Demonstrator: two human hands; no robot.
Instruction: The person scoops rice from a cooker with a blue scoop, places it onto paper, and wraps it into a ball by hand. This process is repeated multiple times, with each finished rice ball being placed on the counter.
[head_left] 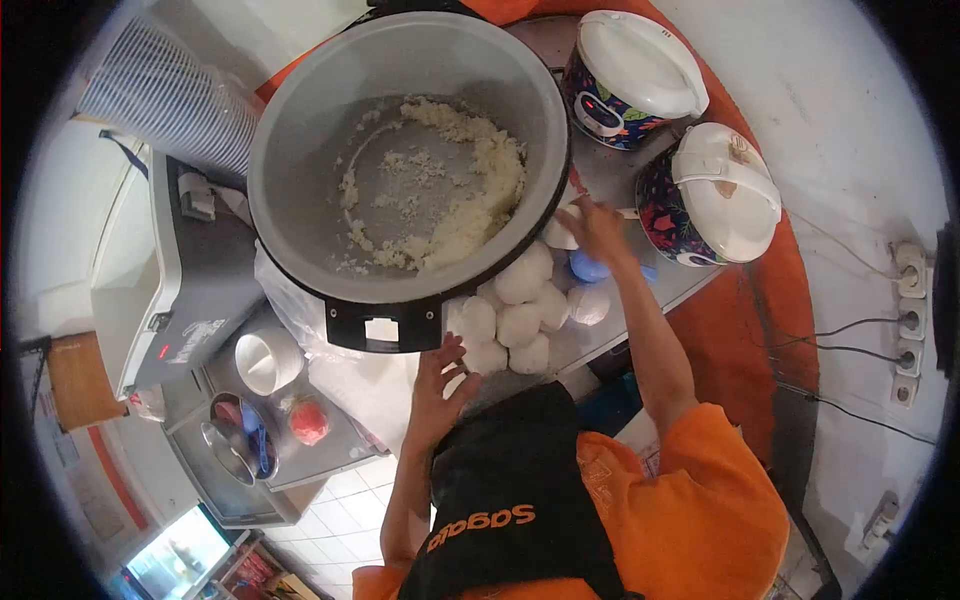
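Observation:
White round bundles (519,325) lie piled against the near right side of a large rice pot (290,215). Cooked rice (490,180) clings in a ring inside it. My left hand (438,393) is at the pile's left end, below the pot's handle, with its fingers apart. At the far right end of the pile, my right hand (598,230) rests against another white bundle (562,229), its fingers loosely bent and partly spread. Just below that hand lies a blue plastic utensil (588,267), partly covered by the forearm.
Two lidded, patterned rice cookers (640,65) stand at the right. Power cords run to a wall socket strip (909,325). To the left are a stack of plates (165,95), a grey cooler box (200,270), a white container (268,361) and metal bowls (230,452).

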